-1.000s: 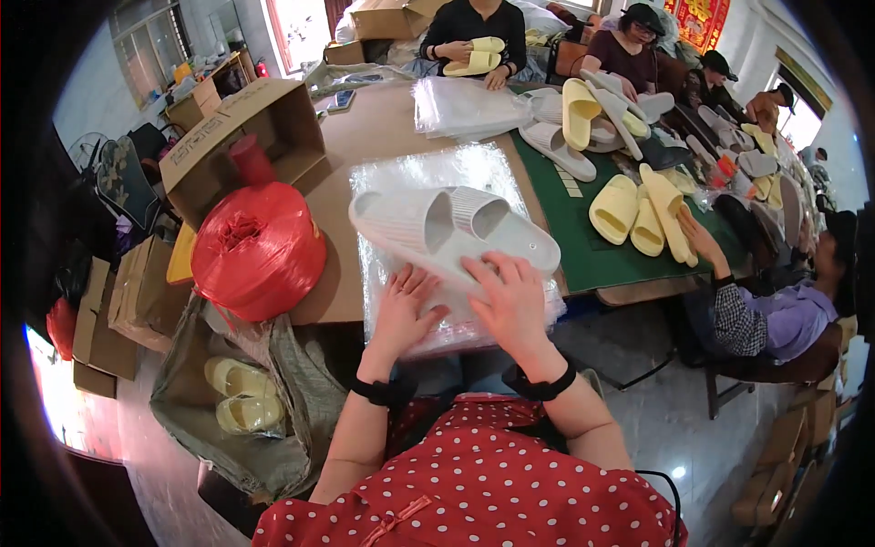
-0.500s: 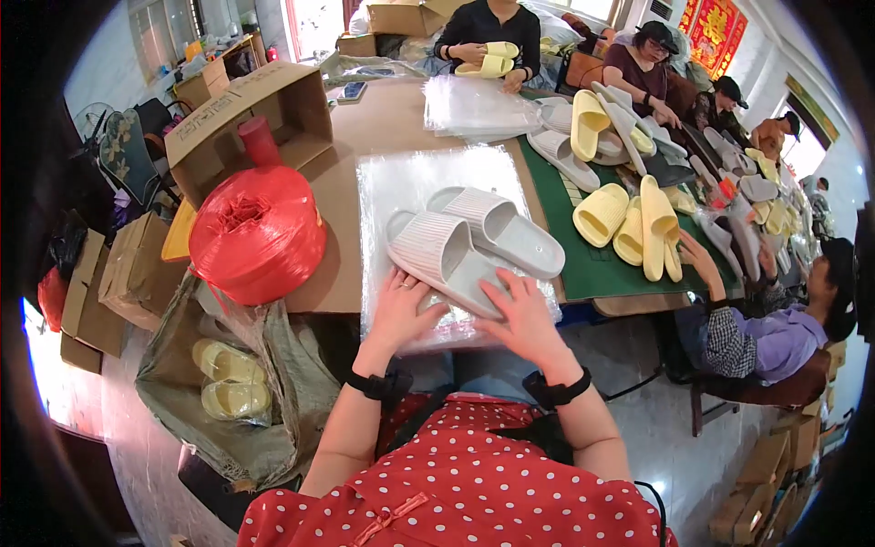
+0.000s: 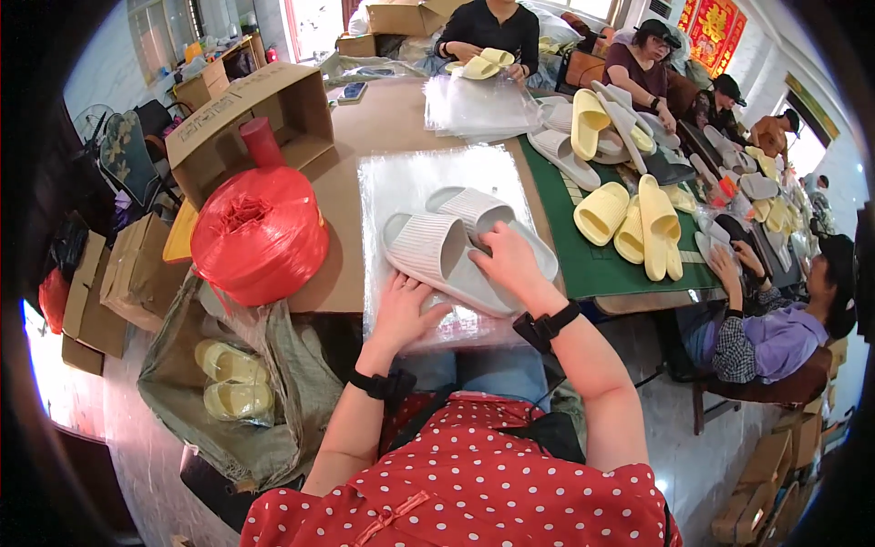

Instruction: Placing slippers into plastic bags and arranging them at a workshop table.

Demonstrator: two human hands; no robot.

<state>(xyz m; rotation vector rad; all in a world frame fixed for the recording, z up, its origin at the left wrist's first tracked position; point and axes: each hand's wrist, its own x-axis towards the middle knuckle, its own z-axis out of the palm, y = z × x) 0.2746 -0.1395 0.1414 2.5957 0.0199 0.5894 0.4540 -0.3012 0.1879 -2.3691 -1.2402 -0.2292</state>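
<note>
Two grey slide slippers with ribbed straps lie side by side on a stack of clear plastic bags point(image 3: 387, 187) in front of me. Along the near edge of the closer grey slipper point(image 3: 424, 239) rests my left hand point(image 3: 402, 313), its fingers stretched out and open. My right hand point(image 3: 512, 264) reaches over the closer slipper's sole, its bent fingers closed at the gap between the pair, beside the strap of the farther grey slipper point(image 3: 469, 205). Its fingertips are partly hidden, so the exact grip on the slippers is hard to see.
A red roll of plastic twine point(image 3: 260, 239) and a cardboard box point(image 3: 305, 128) stand at left. Below them a sack point(image 3: 173, 415) holds bagged yellow slippers. Yellow slippers point(image 3: 602, 214) and grey ones lie on the green mat point(image 3: 583, 269) at right. Several people work around the table.
My right hand has moved forward and left, from the closer slipper's near edge to the gap between the two. My left hand stays about where it was.
</note>
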